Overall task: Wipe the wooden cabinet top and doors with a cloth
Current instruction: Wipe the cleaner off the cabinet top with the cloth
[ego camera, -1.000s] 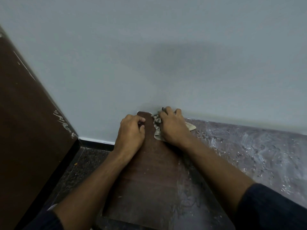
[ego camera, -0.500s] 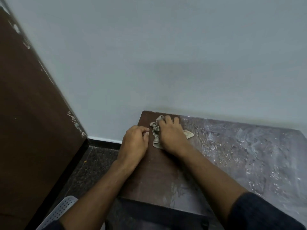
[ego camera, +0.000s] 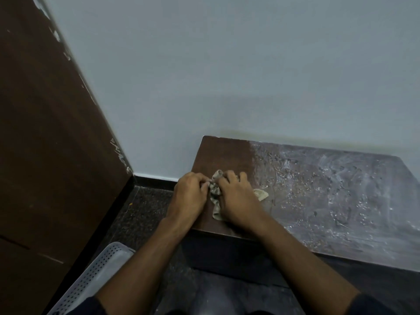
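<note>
Plain pale wall behind, dark speckled floor, and a low wooden cabinet top [ego camera: 227,155] pushed against the wall. Its left strip looks clean and dark; the rest to the right is caked in whitish dust and grit. Both hands sit near the front-left corner: right hand [ego camera: 236,201] is pressed flat over the cloth [ego camera: 215,194], left hand [ego camera: 189,196] curled just beside it, fingertips pinching the bunched edge. Cloth looks light, thin and floppy, so I'd guess it bunches easily; better held wadded under a palm. White perforated basket [ego camera: 97,276] sits on the floor. No brands or writing anywhere.
</note>
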`<state>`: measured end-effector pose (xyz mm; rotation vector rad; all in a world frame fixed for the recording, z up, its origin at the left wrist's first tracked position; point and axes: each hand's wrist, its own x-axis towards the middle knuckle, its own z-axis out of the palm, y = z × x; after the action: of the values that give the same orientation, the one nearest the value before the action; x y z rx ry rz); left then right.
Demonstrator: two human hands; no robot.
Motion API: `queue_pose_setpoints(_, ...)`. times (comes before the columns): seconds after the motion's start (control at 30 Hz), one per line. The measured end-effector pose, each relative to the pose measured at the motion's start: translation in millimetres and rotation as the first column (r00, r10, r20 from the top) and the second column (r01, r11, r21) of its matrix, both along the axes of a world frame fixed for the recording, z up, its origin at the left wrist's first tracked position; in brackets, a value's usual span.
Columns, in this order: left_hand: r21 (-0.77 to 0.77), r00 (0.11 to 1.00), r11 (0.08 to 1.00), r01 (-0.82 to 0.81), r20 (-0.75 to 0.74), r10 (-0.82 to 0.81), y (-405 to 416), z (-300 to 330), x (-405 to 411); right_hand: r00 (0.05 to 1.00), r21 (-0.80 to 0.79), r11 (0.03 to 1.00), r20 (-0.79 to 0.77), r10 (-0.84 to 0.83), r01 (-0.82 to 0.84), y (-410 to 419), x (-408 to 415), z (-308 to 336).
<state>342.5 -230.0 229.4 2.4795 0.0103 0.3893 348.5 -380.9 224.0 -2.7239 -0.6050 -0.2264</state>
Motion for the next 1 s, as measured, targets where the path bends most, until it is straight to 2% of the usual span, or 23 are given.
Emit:
queue_pose_setpoints(0.07, -0.017, 1.000, 1.000, -0.001, 0.011, 0.001, -1.1, 1.8, -3.2, 0.999, 0.003, 1.000, 0.029, 0.013, -0.013, -10.2, -10.5, -3.5)
queue_pose_setpoints(0.23, -0.025, 1.000, 1.000, 0.002, -0.002, -0.002, -5.3, 0.9, -8.3, 0.992, 0.008, 0.992, 0.022, -0.125, 0.125, -7.9, -9.4, -0.4)
queue_pose_setpoints(0.43, -0.066, 1.000, 0.998, 0.004, -0.020, -0.005, -10.0, -3.6, -14.1, 1.000, -0.005, 1.000, 0.005, -0.003, 0.003, -15.4, -50.1, -2.9)
queue_pose_setpoints(0.6, -0.111, 1.000, 0.994, 0.002, -0.026, -0.005, -10.2, -6.6, -21.7, 0.989, 0.034, 0.988, -0.004, -0.150, 0.150, -36.6, -61.8, -6.5)
queue_pose_setpoints(0.77, -0.123, 0.999, 0.992, -0.014, -0.040, 0.009, -11.4, -4.2, -19.7, 0.998, 0.018, 0.998, 0.015, -0.057, 0.057, 6.1, -67.5, -2.0)
queue_pose_setpoints(0.87, -0.128, 0.998, 0.991, -0.030, -0.054, 0.023, -9.7, -2.1, -17.8, 1.000, 0.023, 1.000, 0.017, -0.020, 0.020, 5.1, -69.3, -3.1)
queue_pose_setpoints(1.0, -0.114, 0.998, 0.993, 0.016, -0.061, -0.023, -14.9, -1.1, -19.0, 0.992, 0.037, 0.992, 0.012, -0.125, 0.124, -31.2, -73.8, -8.8)
